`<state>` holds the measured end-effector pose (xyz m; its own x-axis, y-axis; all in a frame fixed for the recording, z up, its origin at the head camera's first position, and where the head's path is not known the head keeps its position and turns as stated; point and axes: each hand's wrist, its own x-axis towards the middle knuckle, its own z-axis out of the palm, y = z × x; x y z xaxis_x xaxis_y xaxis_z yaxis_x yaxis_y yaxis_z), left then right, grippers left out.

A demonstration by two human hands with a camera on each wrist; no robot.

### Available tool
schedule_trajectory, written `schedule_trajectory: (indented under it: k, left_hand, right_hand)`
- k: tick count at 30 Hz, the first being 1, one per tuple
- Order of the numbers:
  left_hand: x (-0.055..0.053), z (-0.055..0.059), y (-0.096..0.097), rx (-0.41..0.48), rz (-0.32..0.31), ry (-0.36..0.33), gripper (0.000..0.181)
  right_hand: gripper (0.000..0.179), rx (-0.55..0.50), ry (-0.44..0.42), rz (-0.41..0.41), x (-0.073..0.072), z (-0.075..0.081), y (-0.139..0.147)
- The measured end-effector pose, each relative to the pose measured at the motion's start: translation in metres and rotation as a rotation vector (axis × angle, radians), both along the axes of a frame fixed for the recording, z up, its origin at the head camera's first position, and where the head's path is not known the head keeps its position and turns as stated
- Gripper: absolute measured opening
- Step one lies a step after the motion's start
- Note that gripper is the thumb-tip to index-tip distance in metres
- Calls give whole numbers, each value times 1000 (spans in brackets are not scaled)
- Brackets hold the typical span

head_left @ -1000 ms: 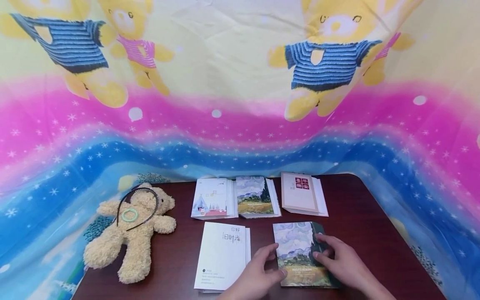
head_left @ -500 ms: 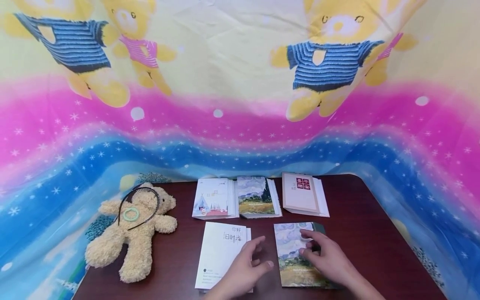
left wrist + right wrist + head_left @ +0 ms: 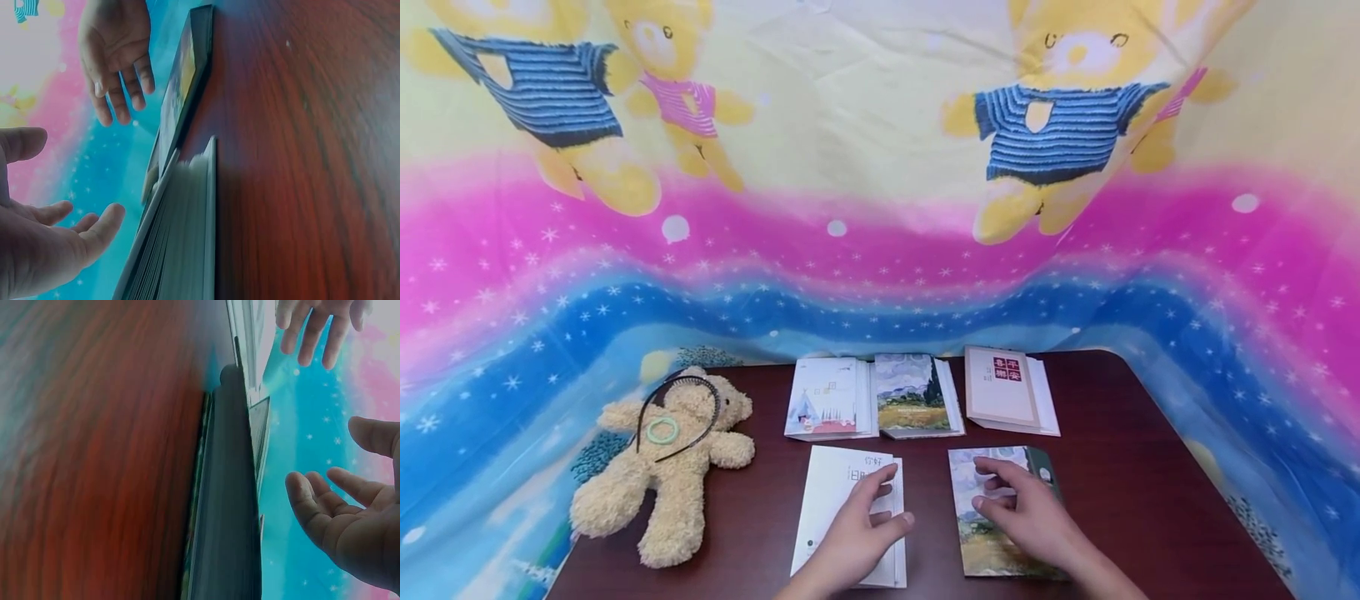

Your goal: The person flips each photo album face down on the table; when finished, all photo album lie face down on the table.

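My left hand (image 3: 857, 537) hovers over the right part of a white photo album (image 3: 816, 508), fingers loosely bent and thumb apart. The left wrist view shows a gap between that hand and the album's thick block of pages (image 3: 181, 237). My right hand (image 3: 1033, 512) is held above a photo album with a painted landscape cover (image 3: 988, 554), hiding part of it. In the right wrist view its fingers (image 3: 312, 503) are spread away from the dark-edged album (image 3: 228, 487). Neither hand holds anything. Both albums lie flat, side by side.
Behind them lie an album with a tent picture (image 3: 823, 400), another landscape album (image 3: 910, 396) and a beige album with red squares (image 3: 1003, 383). At left a plush bear (image 3: 673, 492) carries a black headband (image 3: 715, 408) and a green ring (image 3: 662, 430). A patterned cloth (image 3: 880, 208) hangs behind the table.
Both hands have let go of the landscape album's sides. The left hand has moved left over the white album; the right hand has shifted left above the landscape cover.
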<state>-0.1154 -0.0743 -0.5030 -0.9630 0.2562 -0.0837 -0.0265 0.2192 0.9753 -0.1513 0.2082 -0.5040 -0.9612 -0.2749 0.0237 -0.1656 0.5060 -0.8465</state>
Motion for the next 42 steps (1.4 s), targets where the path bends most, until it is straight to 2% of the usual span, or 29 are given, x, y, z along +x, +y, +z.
schedule_trajectory:
  k: [6, 17, 23, 36, 42]
  left_hand:
    - [5, 4, -12, -15, 40, 19, 68]
    - [10, 10, -35, -41, 119, 29, 68]
    - [13, 8, -48, -69, 179, 4, 70]
    - [18, 4, -82, -145, 316, 63, 68]
    - [20, -1, -95, -166, 352, 56, 68]
  right_hand:
    - [53, -62, 2, 46, 5, 2, -12]
    - [54, -72, -41, 92, 5, 2, -35]
    - [55, -61, -34, 139, 2, 1, -48]
    - [59, 8, -5, 223, -3, -6, -80]
    - [62, 3, 14, 264, 0, -12, -90]
